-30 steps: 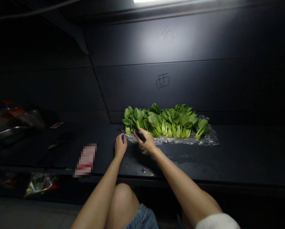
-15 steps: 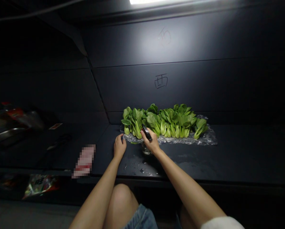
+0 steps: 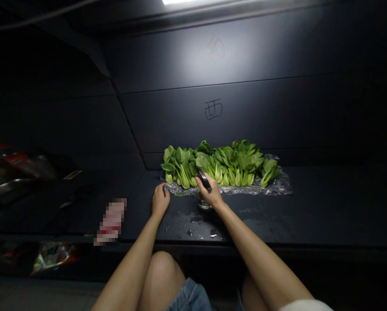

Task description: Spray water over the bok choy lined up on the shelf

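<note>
A row of green bok choy (image 3: 219, 166) lies on crinkled clear plastic film (image 3: 277, 186) at the back of a dark shelf. My right hand (image 3: 211, 194) is closed round a small dark spray bottle (image 3: 205, 180), its nozzle close to the stalks near the left end of the row. My left hand (image 3: 160, 202) rests on the shelf with fingers curled, its fingertips at the left edge of the film; whether it grips the film I cannot make out.
Water drops wet the dark shelf (image 3: 309, 216) in front of my hands. A blurred red and white packet (image 3: 111, 220) lies at the left. Metal trays (image 3: 5, 185) and packets sit in the dark far left. My knee (image 3: 162, 272) is below the shelf edge.
My right hand has moved the spray bottle rightward and a little nearer the bok choy. My left hand has stayed at the film's left edge. More water shows on the shelf.
</note>
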A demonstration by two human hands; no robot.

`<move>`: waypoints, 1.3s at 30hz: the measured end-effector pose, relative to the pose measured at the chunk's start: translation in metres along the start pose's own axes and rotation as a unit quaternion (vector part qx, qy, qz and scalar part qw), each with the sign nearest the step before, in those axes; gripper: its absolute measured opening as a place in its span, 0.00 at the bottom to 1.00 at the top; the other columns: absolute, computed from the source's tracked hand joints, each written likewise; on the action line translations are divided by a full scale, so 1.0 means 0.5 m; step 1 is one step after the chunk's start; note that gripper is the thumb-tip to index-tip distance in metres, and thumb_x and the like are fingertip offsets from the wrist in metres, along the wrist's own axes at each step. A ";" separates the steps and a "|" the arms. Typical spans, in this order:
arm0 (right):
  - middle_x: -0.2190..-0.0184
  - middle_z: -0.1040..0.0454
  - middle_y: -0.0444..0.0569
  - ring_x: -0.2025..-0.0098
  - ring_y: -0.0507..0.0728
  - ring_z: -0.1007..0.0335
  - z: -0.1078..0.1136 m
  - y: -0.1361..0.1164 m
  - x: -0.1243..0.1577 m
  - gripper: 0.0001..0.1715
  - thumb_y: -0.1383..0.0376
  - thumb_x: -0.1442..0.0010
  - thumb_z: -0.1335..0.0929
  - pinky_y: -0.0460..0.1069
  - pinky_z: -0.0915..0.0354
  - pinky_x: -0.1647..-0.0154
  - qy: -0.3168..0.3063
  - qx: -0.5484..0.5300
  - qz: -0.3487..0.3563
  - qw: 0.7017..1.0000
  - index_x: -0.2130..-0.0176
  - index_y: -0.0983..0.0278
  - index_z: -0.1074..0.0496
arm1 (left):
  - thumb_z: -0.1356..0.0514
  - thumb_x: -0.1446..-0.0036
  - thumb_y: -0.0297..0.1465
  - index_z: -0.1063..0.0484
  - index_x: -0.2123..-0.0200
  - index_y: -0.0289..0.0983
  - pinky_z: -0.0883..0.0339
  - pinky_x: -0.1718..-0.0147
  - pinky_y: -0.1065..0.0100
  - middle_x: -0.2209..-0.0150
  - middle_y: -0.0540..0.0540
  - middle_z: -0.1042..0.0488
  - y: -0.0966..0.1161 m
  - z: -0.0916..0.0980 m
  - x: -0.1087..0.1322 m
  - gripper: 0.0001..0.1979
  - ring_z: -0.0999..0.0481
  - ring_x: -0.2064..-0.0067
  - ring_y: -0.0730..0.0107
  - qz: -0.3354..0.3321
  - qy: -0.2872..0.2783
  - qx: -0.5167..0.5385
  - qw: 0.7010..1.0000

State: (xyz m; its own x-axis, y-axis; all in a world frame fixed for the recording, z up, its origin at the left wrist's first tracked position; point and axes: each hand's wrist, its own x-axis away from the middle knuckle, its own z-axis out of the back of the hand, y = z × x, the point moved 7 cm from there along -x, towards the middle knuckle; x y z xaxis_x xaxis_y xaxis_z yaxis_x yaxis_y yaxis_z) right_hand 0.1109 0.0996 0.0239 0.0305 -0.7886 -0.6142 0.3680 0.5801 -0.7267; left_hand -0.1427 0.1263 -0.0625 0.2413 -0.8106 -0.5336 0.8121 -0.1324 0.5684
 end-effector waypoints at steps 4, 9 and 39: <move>0.69 0.23 0.50 0.68 0.57 0.26 0.007 0.001 0.004 0.18 0.53 0.35 0.38 0.48 0.36 0.67 0.015 0.019 -0.007 1.000 0.64 0.63 0.28 | 0.49 0.45 0.26 0.31 0.50 0.34 0.34 0.42 0.52 0.50 0.36 0.27 0.006 -0.002 0.002 0.19 0.27 0.46 0.54 -0.010 -0.007 -0.007 1.000; 0.72 0.25 0.49 0.70 0.56 0.28 0.015 0.005 0.005 0.19 0.52 0.35 0.39 0.47 0.37 0.68 0.023 0.032 -0.014 0.999 0.65 0.63 0.28 | 0.48 0.45 0.26 0.31 0.50 0.34 0.35 0.41 0.53 0.49 0.36 0.27 0.011 0.001 0.002 0.19 0.28 0.45 0.54 -0.020 -0.004 0.005 1.000; 0.68 0.23 0.50 0.67 0.57 0.26 0.047 0.022 0.000 0.16 0.53 0.35 0.37 0.49 0.35 0.66 0.034 0.006 -0.032 0.999 0.63 0.62 0.28 | 0.47 0.42 0.26 0.38 0.40 0.36 0.44 0.35 0.50 0.33 0.35 0.43 0.155 -0.097 0.016 0.26 0.44 0.31 0.54 -0.094 -0.062 0.068 0.991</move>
State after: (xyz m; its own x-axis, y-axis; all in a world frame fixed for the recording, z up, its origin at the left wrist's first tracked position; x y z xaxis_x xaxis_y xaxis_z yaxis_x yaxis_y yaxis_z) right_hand 0.1367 0.1012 0.0233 -0.0568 -0.8081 -0.5864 0.3780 0.5262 -0.7617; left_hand -0.0522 0.1371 -0.0529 0.0188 -0.8268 -0.5622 0.7559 -0.3563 0.5493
